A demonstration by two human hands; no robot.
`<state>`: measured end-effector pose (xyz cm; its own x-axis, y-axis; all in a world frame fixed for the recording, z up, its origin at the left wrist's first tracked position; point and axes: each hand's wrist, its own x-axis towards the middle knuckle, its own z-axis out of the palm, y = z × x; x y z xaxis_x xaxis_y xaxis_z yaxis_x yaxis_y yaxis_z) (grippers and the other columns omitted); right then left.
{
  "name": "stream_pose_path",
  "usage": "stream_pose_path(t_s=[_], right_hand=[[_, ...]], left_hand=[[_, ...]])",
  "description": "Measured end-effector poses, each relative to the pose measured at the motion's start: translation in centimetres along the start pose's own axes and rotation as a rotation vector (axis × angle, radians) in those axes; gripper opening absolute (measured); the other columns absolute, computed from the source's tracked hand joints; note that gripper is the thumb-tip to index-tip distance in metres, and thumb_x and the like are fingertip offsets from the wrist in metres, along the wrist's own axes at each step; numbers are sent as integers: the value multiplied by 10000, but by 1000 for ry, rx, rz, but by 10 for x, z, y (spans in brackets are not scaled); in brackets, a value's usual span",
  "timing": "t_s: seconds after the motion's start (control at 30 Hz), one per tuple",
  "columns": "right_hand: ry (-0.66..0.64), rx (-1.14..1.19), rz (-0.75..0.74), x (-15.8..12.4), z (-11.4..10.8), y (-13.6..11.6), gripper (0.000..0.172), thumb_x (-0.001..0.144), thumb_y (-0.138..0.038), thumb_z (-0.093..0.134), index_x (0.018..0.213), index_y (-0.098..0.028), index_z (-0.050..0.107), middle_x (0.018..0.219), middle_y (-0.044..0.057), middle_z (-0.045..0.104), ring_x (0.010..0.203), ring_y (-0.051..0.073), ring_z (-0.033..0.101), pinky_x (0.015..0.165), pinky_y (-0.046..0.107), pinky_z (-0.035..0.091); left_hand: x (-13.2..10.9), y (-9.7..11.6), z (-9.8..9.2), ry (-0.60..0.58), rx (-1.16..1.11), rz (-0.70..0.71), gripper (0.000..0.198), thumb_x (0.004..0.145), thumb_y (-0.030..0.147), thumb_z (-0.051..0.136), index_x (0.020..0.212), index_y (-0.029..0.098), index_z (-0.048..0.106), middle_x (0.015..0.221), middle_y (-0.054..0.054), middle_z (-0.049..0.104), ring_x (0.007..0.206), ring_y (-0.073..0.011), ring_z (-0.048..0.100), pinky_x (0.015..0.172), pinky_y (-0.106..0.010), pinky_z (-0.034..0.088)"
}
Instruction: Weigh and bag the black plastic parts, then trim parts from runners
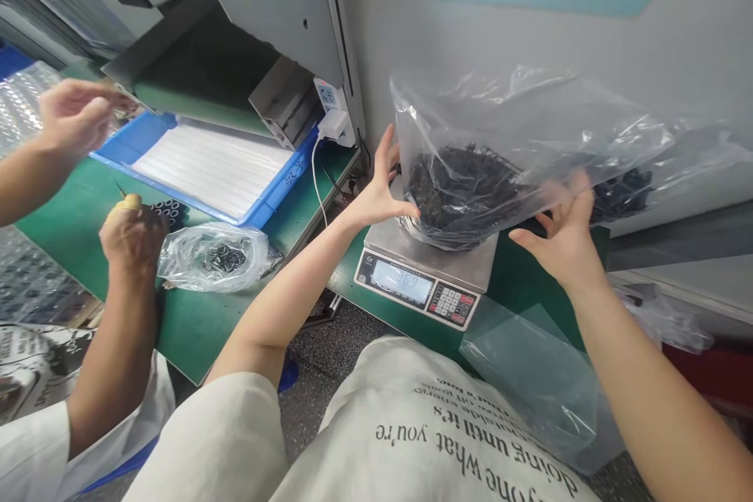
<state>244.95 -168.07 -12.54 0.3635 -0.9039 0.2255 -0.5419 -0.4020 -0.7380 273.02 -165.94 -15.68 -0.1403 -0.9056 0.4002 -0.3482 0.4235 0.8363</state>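
Observation:
A large clear plastic bag full of small black parts rests on a steel digital scale with a lit display. My left hand lies against the bag's left side, fingers spread and flat on the plastic. On the bag's right side my right hand is also spread, its fingers under and against the plastic. Neither hand is closed round anything.
A co-worker's two hands work at the left over the green table, near a small clear bag of black parts. A blue tray sits under a grey machine. Empty plastic bags lie at the lower right.

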Motion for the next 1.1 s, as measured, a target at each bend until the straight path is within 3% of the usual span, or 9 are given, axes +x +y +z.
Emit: stream_pose_path(t_s=[0.23,0.47,0.73,0.93,1.1], right_hand=[[0,9,13,2,0,-4,1070,583,-696,577,1334,-242,-35,1400,181,147,1290,313,198,991,508,285],[15,6,-12,3,-9,-7,999,617,-657,589,1341,-314,-9,1423,119,110,1297,317,173,986,526,300],[60,4,-56,0,-18,3,965,621,-666,576,1338,-324,30,1402,123,171,1274,315,239,955,515,342],[138,-25,26,-9,-30,20,998,581,-713,559,1333,-289,59,1368,153,238,1268,309,253,942,501,336],[154,-8,55,-12,-26,25,1023,549,-736,557,1328,-256,99,1348,164,269,1264,295,261,958,485,323]], left_hand=[[2,5,0,3,-19,23,1156,544,759,478,1267,328,-315,1430,-136,91,1308,-323,136,969,-511,275],[3,0,2,4,-187,135,1189,530,716,563,1301,318,-250,1436,-145,42,1312,-343,76,1010,-519,186],[2,-1,3,28,-231,109,1230,512,691,611,1324,277,-216,1436,-152,67,1316,-316,104,1027,-468,213],[7,-2,3,45,-228,44,1303,440,725,616,1320,282,-237,1443,-156,67,1318,-320,106,1040,-475,205],[14,3,0,56,-212,35,1305,447,683,656,1335,264,-203,1441,-167,89,1317,-303,133,1058,-452,188]])
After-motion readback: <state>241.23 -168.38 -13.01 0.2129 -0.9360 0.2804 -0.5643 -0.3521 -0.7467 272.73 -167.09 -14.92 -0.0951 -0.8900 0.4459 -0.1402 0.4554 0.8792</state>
